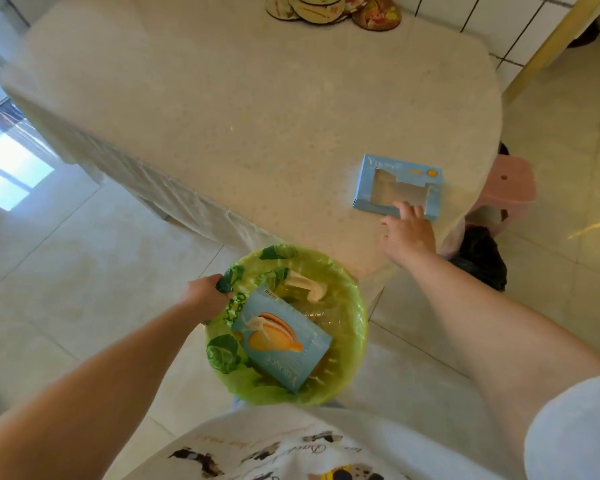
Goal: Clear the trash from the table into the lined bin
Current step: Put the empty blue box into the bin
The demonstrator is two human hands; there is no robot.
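1. Light-blue windowed carton point(398, 186), torn open, lies on the surface point(243, 133); right hand point(408, 233) fingers are spread at its near edge.
2. Green-lined bin point(350, 299), holding a matching carton point(281, 341), is gripped at the rim by the left hand point(205, 296).

The left hand point(207, 294) was clenched at lower centre, its arm extended from lower left; the right hand point(409, 232) was stretched forward, fingers spread.
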